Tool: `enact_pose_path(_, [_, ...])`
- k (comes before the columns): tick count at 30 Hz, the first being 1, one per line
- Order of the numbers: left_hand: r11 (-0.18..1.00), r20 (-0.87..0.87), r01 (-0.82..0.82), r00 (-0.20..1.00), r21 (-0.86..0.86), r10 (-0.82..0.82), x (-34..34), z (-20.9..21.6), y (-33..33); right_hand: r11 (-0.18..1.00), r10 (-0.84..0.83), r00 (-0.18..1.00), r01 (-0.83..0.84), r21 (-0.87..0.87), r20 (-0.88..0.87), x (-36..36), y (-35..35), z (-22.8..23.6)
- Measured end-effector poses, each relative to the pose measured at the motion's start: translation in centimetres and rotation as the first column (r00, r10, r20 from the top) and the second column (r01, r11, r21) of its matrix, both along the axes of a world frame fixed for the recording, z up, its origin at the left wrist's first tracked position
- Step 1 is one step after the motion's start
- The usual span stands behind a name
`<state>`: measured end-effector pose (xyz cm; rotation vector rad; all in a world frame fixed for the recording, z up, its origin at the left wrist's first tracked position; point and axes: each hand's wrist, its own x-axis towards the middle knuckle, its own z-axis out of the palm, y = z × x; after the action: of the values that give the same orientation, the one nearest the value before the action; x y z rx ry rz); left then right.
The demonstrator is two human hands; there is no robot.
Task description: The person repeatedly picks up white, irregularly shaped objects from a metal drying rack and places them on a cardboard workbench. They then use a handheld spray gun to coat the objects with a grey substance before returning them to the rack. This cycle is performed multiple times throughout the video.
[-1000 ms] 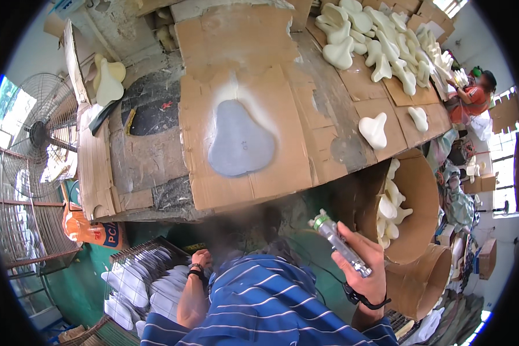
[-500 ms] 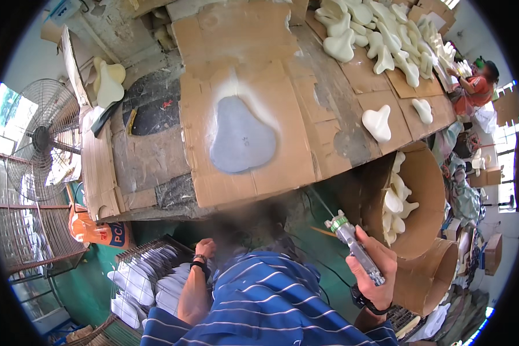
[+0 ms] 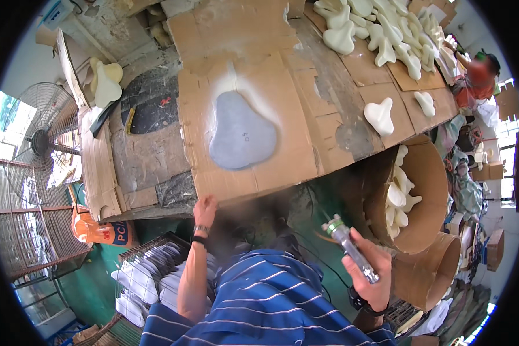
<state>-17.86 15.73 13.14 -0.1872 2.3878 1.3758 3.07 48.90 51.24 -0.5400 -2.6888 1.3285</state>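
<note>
A metal spray gun (image 3: 352,249) with a green ring is gripped in my right hand (image 3: 372,268), past the near side of the table and tilted up to the left. My left hand (image 3: 205,211) is at the near edge of the cardboard sheet (image 3: 294,173), its fingers drawn together and nothing visible in them; whether it touches the edge I cannot tell. Flat on that sheet lies a grey, rounded three-lobed saddle pad (image 3: 243,131) with a small dark mark. Whitish overspray surrounds its upper part.
Cream foam saddle pieces (image 3: 380,116) lie at the table's right, with a heap (image 3: 380,37) behind. Open cardboard drums (image 3: 427,196) stand below right. Left are a large fan (image 3: 40,141), an orange sack (image 3: 95,228) and a wire crate of pale pads (image 3: 141,282). Another person (image 3: 480,78) is far right.
My left hand has risen from beside my body to the table's near edge. The spray gun has shifted slightly left and down in my right hand. The grey pad stays in place.
</note>
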Motion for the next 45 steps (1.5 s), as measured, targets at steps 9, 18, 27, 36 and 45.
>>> enact_pose_path(9, [0.89, -0.313, -0.103, 0.949, -0.445, -0.047, -10.0, -0.1, 9.4, 0.999, -0.004, 1.0, 0.003, -0.051, -0.021, 0.1, 0.7, 0.6])
enact_pose_path(18, [0.841, -0.285, -0.068, 0.953, -0.536, -0.104, -11.0, -0.6, 9.7, 0.982, 0.147, 0.988, -0.139, -0.131, 0.055, 1.7, 1.9, 0.0])
enact_pose_path(27, [0.859, -0.304, -0.08, 0.948, -0.505, -0.09, -11.4, 1.7, 10.8, 0.997, -0.029, 1.0, 0.028, -0.078, -0.011, 2.1, 1.9, -0.8])
enact_pose_path(36, [0.419, 0.423, -0.47, 0.883, 0.777, 0.206, -17.8, -2.2, 12.4, 0.985, 0.063, 0.998, -0.065, -0.158, -0.014, 1.3, 1.4, -2.1])
enact_pose_path(45, [-0.054, 0.24, -0.234, 0.942, 0.971, 0.236, -22.3, 24.5, 17.3, 0.983, 0.117, 0.993, -0.112, -0.144, 0.03, 0.4, 1.0, -2.4])
